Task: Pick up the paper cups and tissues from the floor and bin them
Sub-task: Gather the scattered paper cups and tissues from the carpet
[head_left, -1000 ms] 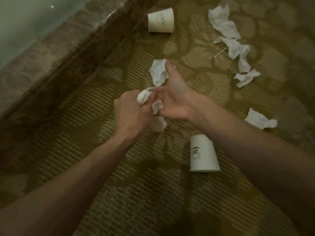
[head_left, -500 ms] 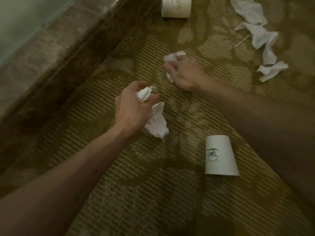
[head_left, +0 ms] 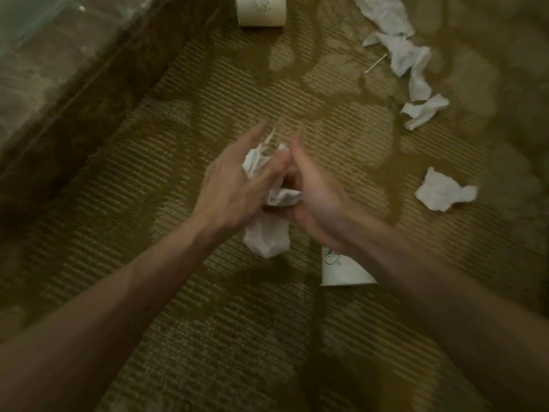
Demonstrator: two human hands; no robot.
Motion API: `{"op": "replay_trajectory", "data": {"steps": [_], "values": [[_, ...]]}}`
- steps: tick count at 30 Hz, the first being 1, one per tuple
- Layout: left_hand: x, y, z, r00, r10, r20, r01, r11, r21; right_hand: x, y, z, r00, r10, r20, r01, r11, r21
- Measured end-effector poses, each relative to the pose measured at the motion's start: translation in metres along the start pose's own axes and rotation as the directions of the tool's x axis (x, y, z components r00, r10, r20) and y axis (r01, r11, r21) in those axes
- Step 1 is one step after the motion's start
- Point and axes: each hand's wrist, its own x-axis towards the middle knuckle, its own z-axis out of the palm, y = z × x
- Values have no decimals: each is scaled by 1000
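My left hand [head_left: 234, 185] holds a bunch of crumpled white tissues [head_left: 255, 162] above the carpet, and one lump [head_left: 267, 239] hangs below its palm. Pressed against it, my right hand [head_left: 318, 203] is blurred and pinches another tissue [head_left: 283, 197] between the two hands. An upside-down paper cup [head_left: 341, 272] stands just under my right forearm, partly hidden by it. A second paper cup [head_left: 261, 11] stands at the top edge. Loose tissues lie at the right: a long strip [head_left: 407, 52], a small piece [head_left: 424, 110] and a crumpled wad [head_left: 442, 193].
The floor is olive patterned carpet [head_left: 225, 337]. A marble ledge with a dark skirting [head_left: 74, 84] runs diagonally along the left. A thin white stick [head_left: 375, 63] lies beside the tissue strip. No bin is in view.
My right hand took the tissue it was reaching for farther out on the carpet and brought it back against my left hand. The left hand stayed put with its tissues.
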Motion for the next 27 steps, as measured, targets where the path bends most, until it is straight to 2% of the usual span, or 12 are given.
{"op": "replay_trajectory", "data": {"steps": [3,6,10,13,15,17,18,20,21,23,25,27], "values": [[-13,11,16,986,145,82,-155,978,141,-28,3,-15,985,58,162,-95,969,230],[-20,14,33,965,242,99,-260,921,289,-43,1,-33,949,79,304,-186,922,341],[-23,18,54,957,286,36,-280,893,352,-59,-2,-54,942,74,327,-214,883,417],[-28,32,67,955,295,7,-282,903,324,-67,-7,-67,979,146,141,-165,977,134],[-31,44,73,956,293,-3,-278,911,303,-67,-9,-77,975,79,-207,-101,990,-95],[-31,51,74,966,258,-10,-244,924,294,-61,-10,-101,824,-134,-550,-96,924,-370],[-30,52,74,971,239,-13,-224,930,291,-57,-6,-121,743,-251,-621,-138,850,-508],[-31,51,73,978,210,-5,-200,935,294,-52,4,-167,718,-335,-610,-319,620,-717],[-33,49,73,980,199,5,-192,935,300,-51,12,-188,743,-296,-600,-414,501,-760],[-37,45,73,985,169,26,-169,935,312,-51,25,-213,776,-208,-596,-504,364,-783],[-41,40,73,992,121,39,-127,944,306,-52,30,-216,797,-236,-555,-461,355,-813],[-45,35,73,996,79,46,-89,955,283,-53,29,-205,759,-311,-572,-428,423,-799]]}}
